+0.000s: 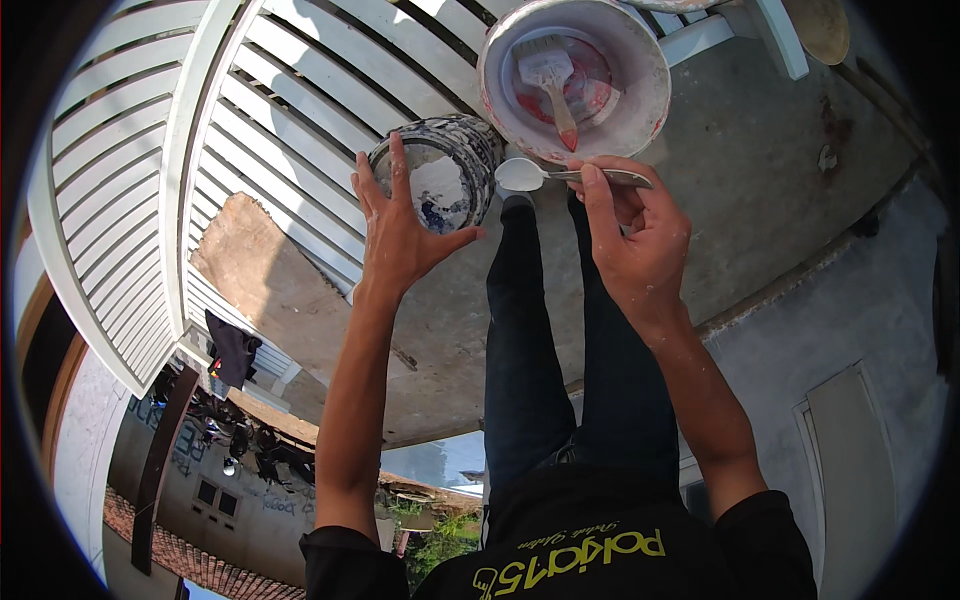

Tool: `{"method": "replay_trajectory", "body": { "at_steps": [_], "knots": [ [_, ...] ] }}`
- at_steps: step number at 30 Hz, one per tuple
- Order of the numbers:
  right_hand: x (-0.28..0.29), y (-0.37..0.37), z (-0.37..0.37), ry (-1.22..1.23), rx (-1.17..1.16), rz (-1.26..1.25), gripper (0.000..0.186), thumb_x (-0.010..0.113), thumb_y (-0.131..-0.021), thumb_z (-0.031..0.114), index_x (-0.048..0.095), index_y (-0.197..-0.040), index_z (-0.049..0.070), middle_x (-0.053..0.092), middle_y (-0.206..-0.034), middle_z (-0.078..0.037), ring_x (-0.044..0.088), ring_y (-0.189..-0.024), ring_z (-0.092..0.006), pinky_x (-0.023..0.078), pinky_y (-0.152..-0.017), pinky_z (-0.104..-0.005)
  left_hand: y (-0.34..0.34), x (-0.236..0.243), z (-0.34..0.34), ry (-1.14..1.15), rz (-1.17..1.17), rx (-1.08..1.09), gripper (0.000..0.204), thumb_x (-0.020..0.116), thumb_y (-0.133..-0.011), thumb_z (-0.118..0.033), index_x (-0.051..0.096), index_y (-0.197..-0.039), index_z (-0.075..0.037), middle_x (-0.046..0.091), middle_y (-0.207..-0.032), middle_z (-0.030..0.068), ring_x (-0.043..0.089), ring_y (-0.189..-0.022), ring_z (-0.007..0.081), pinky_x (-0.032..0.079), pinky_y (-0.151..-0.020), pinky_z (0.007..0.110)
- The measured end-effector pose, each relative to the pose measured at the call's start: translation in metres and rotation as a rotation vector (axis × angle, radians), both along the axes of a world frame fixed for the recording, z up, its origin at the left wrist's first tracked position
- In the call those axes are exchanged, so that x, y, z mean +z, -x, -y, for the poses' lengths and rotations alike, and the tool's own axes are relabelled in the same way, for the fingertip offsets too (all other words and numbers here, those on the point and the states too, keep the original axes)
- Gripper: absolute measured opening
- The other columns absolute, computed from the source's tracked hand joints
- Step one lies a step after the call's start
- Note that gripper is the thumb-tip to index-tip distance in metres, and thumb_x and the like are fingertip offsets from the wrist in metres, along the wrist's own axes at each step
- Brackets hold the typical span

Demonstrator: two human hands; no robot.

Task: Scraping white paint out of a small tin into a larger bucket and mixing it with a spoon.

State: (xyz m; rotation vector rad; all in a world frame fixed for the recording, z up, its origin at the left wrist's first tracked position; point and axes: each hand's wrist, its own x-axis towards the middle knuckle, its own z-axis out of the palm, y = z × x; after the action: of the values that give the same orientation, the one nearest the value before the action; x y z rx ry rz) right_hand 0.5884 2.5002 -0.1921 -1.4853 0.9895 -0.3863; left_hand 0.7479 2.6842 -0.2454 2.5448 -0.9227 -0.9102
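My right hand [640, 235] pinches the handle of a metal spoon [612, 177]. The spoon's bowl, heaped with white powder [519, 174], points left toward a paint-crusted round can [487, 150]. Inside that can are white powder [440, 185] and a dark blue patch [440, 215]. My left hand [400, 235] spreads its fingers and thumb across the can's near left side; whether it touches the rim I cannot tell. Just beyond the spoon stands a large whitish bucket [650, 100], stained pink inside, with a wide paintbrush [545, 68] lying in it, its red handle tip toward me.
White slatted railing [300, 90] runs along the left and far side. A brown board [265, 255] lies against it on the left. Grey concrete floor [740, 130] extends to the right, with a white frame leg [780, 40] at the far right. A dark cloth [232, 348] hangs at lower left.
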Motion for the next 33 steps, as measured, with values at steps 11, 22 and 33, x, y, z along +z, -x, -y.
{"method": "replay_trajectory", "body": {
  "at_steps": [11,22,33],
  "knots": [
    [-0.015,0.001,-0.046,0.053,-0.219,0.073,0.02,0.065,-0.091,-0.003,0.066,-0.111,-0.005,0.072,-0.103,-0.015,0.072,-0.093,-0.0187,0.062,-0.08,-0.0285,-0.006,0.008,0.003,-0.007,-0.024,-0.077,0.15,0.099,-0.046,-0.045,0.005,-0.16,-0.016,0.009,-0.152,0.0419,0.017,-0.142,0.0587,0.034,-0.112,0.058],
    [0.012,0.026,-0.032,-0.32,0.211,-0.287,0.025,0.059,-0.095,0.007,0.065,-0.112,-0.011,0.069,-0.085,-0.023,0.07,-0.065,-0.0261,0.053,-0.059,-0.0399,-0.005,0.004,0.006,-0.031,-0.002,-0.086,0.149,0.098,-0.046,-0.046,0.007,-0.159,-0.011,0.015,-0.148,0.0452,0.02,-0.141,0.059,0.035,-0.111,0.058],
    [0.014,0.007,-0.025,0.029,0.527,-0.496,0.027,0.06,-0.092,0.008,0.067,-0.114,-0.005,0.068,-0.078,-0.02,0.07,-0.069,-0.0345,0.055,-0.061,-0.0424,-0.027,0.005,0.013,-0.024,-0.012,-0.305,0.144,0.098,-0.043,-0.027,0.014,-0.16,-0.02,0.01,-0.154,0.0336,0.022,-0.141,0.0548,0.036,-0.111,0.059]
  ]
}}
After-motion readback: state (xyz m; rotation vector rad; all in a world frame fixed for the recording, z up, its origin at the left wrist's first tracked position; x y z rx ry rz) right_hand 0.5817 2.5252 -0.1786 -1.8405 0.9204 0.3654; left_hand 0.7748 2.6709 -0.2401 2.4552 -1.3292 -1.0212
